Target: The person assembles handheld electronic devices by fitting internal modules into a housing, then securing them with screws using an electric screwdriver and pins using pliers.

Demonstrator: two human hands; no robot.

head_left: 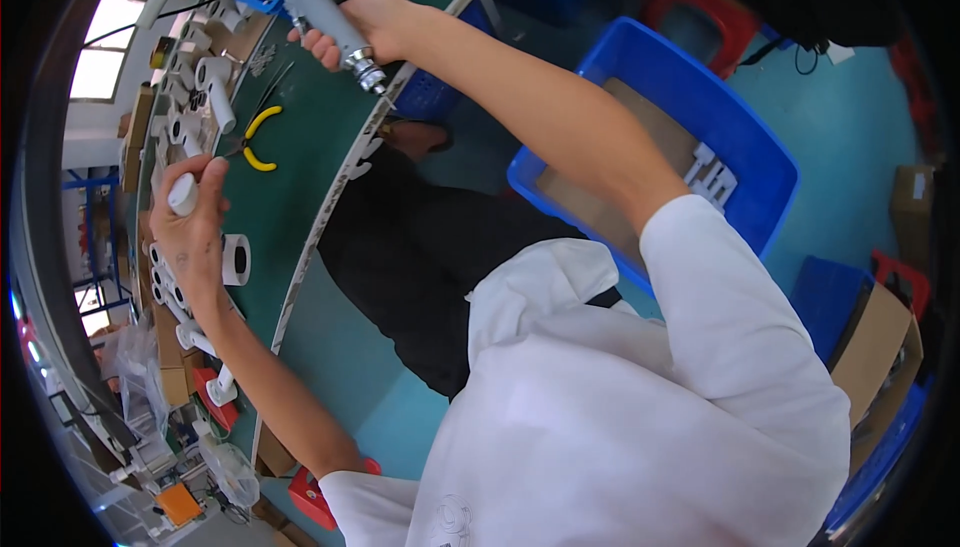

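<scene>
Gripping a grey power screwdriver (327, 15) in the right hand (375, 12), fingers wrapped tight; long axis slanted, metal tip toward lower right, over the green workbench (300, 147) edge. Pinching a small white cylinder (183, 194) in the left hand (192, 232), upright, beside yellow-handled pliers (257, 137).

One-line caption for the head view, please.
Left hand holds a white cylinder; right hand grips a grey power screwdriver.
</scene>
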